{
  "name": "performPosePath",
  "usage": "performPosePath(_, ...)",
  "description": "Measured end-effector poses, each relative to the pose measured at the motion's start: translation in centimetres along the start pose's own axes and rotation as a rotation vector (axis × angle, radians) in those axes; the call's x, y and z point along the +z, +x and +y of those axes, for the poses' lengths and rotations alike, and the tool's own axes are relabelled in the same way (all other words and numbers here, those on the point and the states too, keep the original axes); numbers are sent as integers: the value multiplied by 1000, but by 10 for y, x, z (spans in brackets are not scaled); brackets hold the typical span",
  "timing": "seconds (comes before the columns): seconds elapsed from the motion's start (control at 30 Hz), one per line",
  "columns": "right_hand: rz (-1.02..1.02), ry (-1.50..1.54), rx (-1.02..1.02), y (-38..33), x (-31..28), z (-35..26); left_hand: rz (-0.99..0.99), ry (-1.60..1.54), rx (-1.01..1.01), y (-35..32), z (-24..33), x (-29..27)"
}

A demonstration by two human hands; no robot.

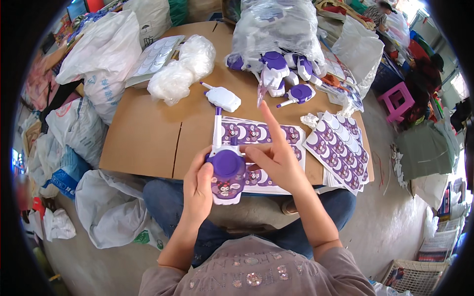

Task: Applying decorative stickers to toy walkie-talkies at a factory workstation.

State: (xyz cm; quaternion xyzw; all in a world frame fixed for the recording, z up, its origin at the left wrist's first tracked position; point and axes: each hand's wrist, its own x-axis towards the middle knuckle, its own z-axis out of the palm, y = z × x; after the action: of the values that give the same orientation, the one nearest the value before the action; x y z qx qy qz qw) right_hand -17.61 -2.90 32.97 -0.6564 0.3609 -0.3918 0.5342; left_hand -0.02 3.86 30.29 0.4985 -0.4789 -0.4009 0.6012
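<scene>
My left hand [197,187] grips a purple and white toy walkie-talkie [226,170] by its left side, antenna pointing away from me. My right hand [276,155] touches the toy's right edge with thumb and fingers, its index finger raised straight up. Under both hands lies a sheet of purple stickers [261,135] on the cardboard-covered table [148,138]. A white toy of the same shape [223,98] lies beyond it.
A stack of sticker sheets [338,150] sits at right. Several purple toys [286,76] spill from a clear plastic bag [276,27] at the back. Crumpled plastic wraps [180,69], a blister tray [153,56] and big white sacks [98,59] are left. A pink stool [397,101] stands right.
</scene>
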Motion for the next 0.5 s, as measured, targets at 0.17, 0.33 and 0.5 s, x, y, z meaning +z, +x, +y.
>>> performPosePath(0.17, 10, 118, -49, 26, 42, 27, 311, 277, 127, 1, -19, -40)
performPosePath(0.33, 139, -308, -285, 117, 48, 85, 814, 635, 1, -11, -35, -195)
performPosePath(0.5, 55, -843, -304, 173, 19, 133, 891, 1220, -370, -76, -51, -369)
